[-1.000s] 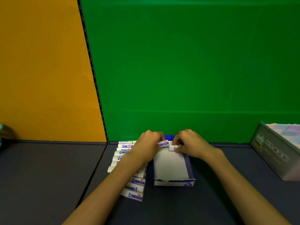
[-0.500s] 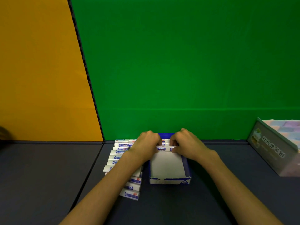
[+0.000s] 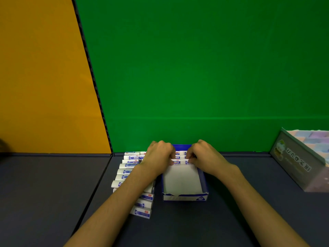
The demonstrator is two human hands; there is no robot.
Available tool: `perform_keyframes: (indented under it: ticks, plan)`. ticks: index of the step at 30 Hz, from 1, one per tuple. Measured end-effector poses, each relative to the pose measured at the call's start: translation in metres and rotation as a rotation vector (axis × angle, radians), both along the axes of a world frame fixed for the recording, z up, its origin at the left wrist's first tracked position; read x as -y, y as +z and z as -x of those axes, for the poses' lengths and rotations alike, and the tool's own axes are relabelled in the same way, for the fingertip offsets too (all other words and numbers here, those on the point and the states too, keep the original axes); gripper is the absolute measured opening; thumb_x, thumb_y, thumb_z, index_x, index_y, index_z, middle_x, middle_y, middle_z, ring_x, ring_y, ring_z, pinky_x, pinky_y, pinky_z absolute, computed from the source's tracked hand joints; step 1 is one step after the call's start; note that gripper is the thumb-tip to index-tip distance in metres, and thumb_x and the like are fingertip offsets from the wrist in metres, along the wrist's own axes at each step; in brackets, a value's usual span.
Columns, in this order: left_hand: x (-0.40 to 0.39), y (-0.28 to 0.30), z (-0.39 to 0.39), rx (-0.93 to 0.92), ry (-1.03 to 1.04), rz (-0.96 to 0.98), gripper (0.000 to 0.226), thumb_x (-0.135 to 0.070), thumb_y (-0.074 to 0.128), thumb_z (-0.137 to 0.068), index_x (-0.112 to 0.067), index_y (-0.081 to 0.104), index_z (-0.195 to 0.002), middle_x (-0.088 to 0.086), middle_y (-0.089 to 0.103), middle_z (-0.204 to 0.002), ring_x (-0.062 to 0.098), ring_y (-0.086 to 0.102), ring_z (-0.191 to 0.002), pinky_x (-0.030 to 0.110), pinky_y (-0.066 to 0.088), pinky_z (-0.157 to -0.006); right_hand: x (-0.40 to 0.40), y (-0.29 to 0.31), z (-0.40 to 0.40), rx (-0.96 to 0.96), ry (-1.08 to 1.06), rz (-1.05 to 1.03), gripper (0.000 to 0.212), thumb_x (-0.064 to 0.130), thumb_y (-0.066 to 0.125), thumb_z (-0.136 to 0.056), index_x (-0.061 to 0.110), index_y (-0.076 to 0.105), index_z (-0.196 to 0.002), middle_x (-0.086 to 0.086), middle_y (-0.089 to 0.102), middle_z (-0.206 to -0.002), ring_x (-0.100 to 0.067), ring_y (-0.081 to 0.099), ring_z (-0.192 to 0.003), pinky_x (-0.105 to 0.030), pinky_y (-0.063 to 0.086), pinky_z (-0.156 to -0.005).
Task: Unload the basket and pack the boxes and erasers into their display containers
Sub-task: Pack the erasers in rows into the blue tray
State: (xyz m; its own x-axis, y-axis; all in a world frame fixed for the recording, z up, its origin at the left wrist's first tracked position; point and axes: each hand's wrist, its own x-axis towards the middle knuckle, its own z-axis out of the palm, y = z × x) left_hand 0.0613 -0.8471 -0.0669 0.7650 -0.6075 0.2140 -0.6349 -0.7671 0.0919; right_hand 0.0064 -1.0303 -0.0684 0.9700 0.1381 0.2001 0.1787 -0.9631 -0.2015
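Left hand (image 3: 160, 155) and right hand (image 3: 203, 155) pinch an eraser row (image 3: 179, 162) at the blue display box's (image 3: 204, 182) twelve o'clock end.

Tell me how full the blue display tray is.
Mostly empty: the blue display tray holds erasers only along its far end; bare white floor shows nearer.

matt cardboard display tray (image 3: 203, 180), paper-sleeved erasers (image 3: 131, 157), matt dark tabletop (image 3: 44, 193)
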Motion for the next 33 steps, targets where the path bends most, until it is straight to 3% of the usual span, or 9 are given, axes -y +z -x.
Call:
perform_keyframes:
  ticks: [4, 9, 13, 17, 22, 25, 29, 33]
  plan:
    - [-0.004, -0.002, -0.003, -0.127, -0.026, 0.05, 0.02, -0.018, 0.079, -0.08, -0.017, 0.075, -0.1, 0.006, 0.074, -0.101, 0.027, 0.066, -0.096, 0.032, 0.051, -0.082, 0.0, 0.0, 0.003, 0.019, 0.027, -0.007, 0.017, 0.01, 0.066, -0.087, 0.02, 0.078, -0.096, 0.004, 0.071, -0.09, -0.012, 0.041, -0.086, -0.029, 0.041, -0.074]
    - [-0.009, 0.006, -0.002, -0.157, -0.112, 0.154, 0.026, -0.021, 0.077, -0.083, -0.018, 0.073, -0.109, 0.002, 0.072, -0.107, 0.02, 0.064, -0.098, 0.022, 0.043, -0.077, 0.002, 0.004, 0.005, 0.004, 0.036, -0.022, 0.017, 0.018, 0.069, -0.084, 0.025, 0.075, -0.099, 0.007, 0.07, -0.094, -0.011, 0.044, -0.087, -0.029, 0.042, -0.075]
    - [-0.036, 0.021, 0.002, -0.127, -0.15, 0.255, 0.024, -0.033, 0.069, -0.09, -0.025, 0.071, -0.113, -0.003, 0.069, -0.109, 0.016, 0.061, -0.098, 0.035, 0.051, -0.086, -0.011, 0.013, 0.011, 0.07, 0.061, -0.021, 0.017, 0.026, 0.065, -0.089, 0.027, 0.074, -0.104, 0.007, 0.069, -0.097, -0.016, 0.051, -0.092, -0.032, 0.042, -0.077]
    - [-0.079, 0.035, 0.007, -0.165, -0.127, 0.234, 0.027, -0.036, 0.064, -0.095, -0.026, 0.068, -0.119, -0.007, 0.065, -0.118, 0.01, 0.057, -0.108, 0.033, 0.048, -0.093, -0.033, 0.023, 0.014, 0.111, 0.129, -0.085, 0.014, 0.029, 0.065, -0.092, 0.028, 0.075, -0.102, 0.013, 0.068, -0.097, -0.012, 0.052, -0.092, -0.032, 0.042, -0.079]
    - [-0.129, 0.031, 0.01, -0.218, -0.056, 0.202, 0.019, -0.03, 0.066, -0.095, -0.024, 0.071, -0.112, -0.011, 0.067, -0.11, 0.003, 0.059, -0.097, 0.022, 0.048, -0.083, -0.066, 0.022, 0.012, 0.09, 0.22, -0.132, 0.012, 0.028, 0.067, -0.092, 0.028, 0.076, -0.1, 0.017, 0.069, -0.095, -0.007, 0.054, -0.092, -0.028, 0.044, -0.082]
    - [-0.151, 0.021, 0.011, -0.251, -0.021, 0.19, 0.016, -0.026, 0.066, -0.095, -0.023, 0.073, -0.109, -0.01, 0.07, -0.107, 0.003, 0.062, -0.095, 0.031, 0.054, -0.086, -0.079, 0.019, 0.009, 0.073, 0.237, -0.108, 0.013, 0.029, 0.067, -0.092, 0.028, 0.076, -0.102, 0.014, 0.071, -0.095, -0.009, 0.052, -0.093, -0.031, 0.046, -0.084]
    - [-0.165, 0.012, 0.014, -0.235, 0.0, 0.169, 0.025, -0.034, 0.065, -0.095, -0.026, 0.07, -0.118, -0.01, 0.065, -0.116, 0.007, 0.059, -0.1, 0.029, 0.051, -0.087, -0.092, 0.016, 0.006, 0.038, 0.261, -0.084, 0.012, 0.031, 0.068, -0.092, 0.029, 0.075, -0.101, 0.016, 0.07, -0.093, -0.008, 0.052, -0.092, -0.033, 0.048, -0.085]
    - [-0.168, 0.007, 0.011, -0.213, 0.009, 0.144, 0.03, -0.038, 0.062, -0.096, -0.025, 0.068, -0.122, -0.007, 0.064, -0.119, 0.011, 0.058, -0.101, 0.036, 0.052, -0.088, -0.1, 0.015, 0.008, 0.01, 0.262, -0.084, 0.011, 0.03, 0.067, -0.093, 0.028, 0.075, -0.1, 0.016, 0.07, -0.095, -0.008, 0.051, -0.093, -0.033, 0.048, -0.084]
